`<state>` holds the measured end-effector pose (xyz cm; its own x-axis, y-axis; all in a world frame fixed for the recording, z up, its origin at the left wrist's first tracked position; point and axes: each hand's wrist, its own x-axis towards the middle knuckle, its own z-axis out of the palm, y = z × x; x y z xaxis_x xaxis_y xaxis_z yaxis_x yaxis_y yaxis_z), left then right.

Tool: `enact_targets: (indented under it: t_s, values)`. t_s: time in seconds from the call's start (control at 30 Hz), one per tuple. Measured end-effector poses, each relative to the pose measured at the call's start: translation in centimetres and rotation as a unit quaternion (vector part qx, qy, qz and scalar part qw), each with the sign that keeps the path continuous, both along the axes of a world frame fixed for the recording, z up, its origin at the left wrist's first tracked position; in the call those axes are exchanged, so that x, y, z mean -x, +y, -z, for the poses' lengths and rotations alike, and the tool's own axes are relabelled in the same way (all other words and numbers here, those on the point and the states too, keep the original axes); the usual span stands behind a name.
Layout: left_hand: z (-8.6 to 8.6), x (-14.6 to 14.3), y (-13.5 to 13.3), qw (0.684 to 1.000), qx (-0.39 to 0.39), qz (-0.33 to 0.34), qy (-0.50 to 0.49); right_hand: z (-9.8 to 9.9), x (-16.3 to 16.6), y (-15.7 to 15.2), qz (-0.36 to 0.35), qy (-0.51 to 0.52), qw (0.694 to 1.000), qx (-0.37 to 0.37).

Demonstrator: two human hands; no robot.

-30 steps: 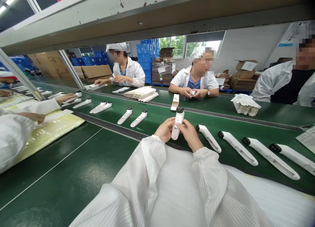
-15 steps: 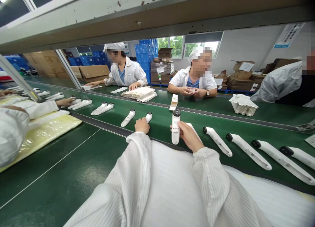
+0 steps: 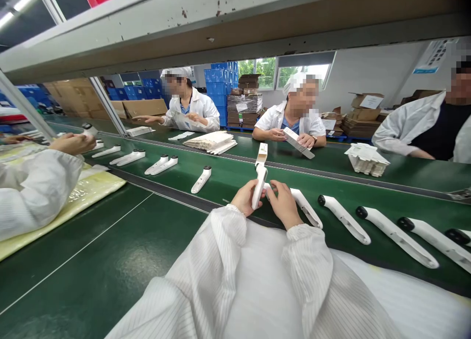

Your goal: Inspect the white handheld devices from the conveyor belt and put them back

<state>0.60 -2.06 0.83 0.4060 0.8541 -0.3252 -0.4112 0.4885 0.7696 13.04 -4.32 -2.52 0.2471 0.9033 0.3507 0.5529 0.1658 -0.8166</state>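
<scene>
My left hand [image 3: 246, 196] is closed around a white forehead thermometer [image 3: 260, 181], held tilted above the green conveyor belt [image 3: 228, 168]. Close on its right, my right hand [image 3: 285, 201] has its fingers curled. A small white part [image 3: 267, 186] shows at those fingertips, too hidden to name. Just behind the held thermometer stands a narrow open white box [image 3: 261, 153]. To the left on the belt lies a single thermometer [image 3: 201, 179] with a black head. Right of my hands, several more lie slantwise, the nearest thermometer [image 3: 307, 207] partly behind my right hand.
A co-worker's hand [image 3: 71, 143] on the left lifts a thermometer. Across the belt, one person [image 3: 290, 116] holds a white carton [image 3: 297, 143]. Flat cartons [image 3: 211, 142] and a carton stack [image 3: 367, 158] lie on the far table. A low shelf beam [image 3: 235, 20] spans overhead.
My left hand has come right from the belt and now holds a thermometer beside my right hand. The belt's thermometers have shifted right. At left, a co-worker's hand has lifted one; the person opposite has turned a carton.
</scene>
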Motion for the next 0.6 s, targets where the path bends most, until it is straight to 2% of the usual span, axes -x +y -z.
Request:
enact_targets:
  t_s: [0.1, 0.17, 0.23, 0.33, 0.4, 0.43, 0.47, 0.5, 0.53, 0.57, 0.6]
  values:
    - [0.4, -0.4, -0.4, 0.999, -0.033, -0.020, -0.036, -0.7, 0.3, -0.1, -0.088, 0.173, 0.981, -0.006]
    - [0.6, -0.6, -0.5, 0.996, -0.061, -0.040, -0.048, -1.1, 0.4, -0.3, -0.134, 0.277, 0.951, 0.012]
    - [0.6, -0.6, -0.3, 0.996, -0.071, -0.031, -0.034, -1.5, 0.4, -0.7, -0.155, 0.351, 0.923, 0.034]
    - [0.2, 0.5, 0.6, 0.995, -0.093, -0.017, 0.040, -2.1, 0.3, -1.2, -0.167, 0.420, 0.890, 0.067]
    - [-0.1, 2.1, 1.6, 0.970, -0.162, -0.055, 0.174, -2.2, 0.2, -1.4, -0.161, 0.444, 0.878, 0.082]
    - [-0.2, 3.2, 2.1, 0.935, -0.213, -0.091, 0.268, -2.2, 0.1, -1.4, -0.159, 0.451, 0.874, 0.089]
    - [-0.1, 4.4, 2.7, 0.877, -0.263, -0.142, 0.376, -2.1, 0.1, -1.3, -0.157, 0.456, 0.871, 0.094]
    - [0.0, 5.6, 3.1, 0.802, -0.297, -0.185, 0.484, -2.0, 0.1, -1.3, -0.158, 0.458, 0.869, 0.097]
    - [0.3, 6.7, 3.5, 0.721, -0.306, -0.227, 0.578, -1.9, 0.1, -1.3, -0.161, 0.459, 0.868, 0.098]
    - [0.7, 7.7, 3.9, 0.664, -0.283, -0.234, 0.651, -1.8, 0.1, -1.2, -0.163, 0.458, 0.868, 0.099]
    - [1.1, 8.5, 4.1, 0.629, -0.254, -0.217, 0.702, -1.7, 0.1, -1.2, -0.166, 0.456, 0.869, 0.099]
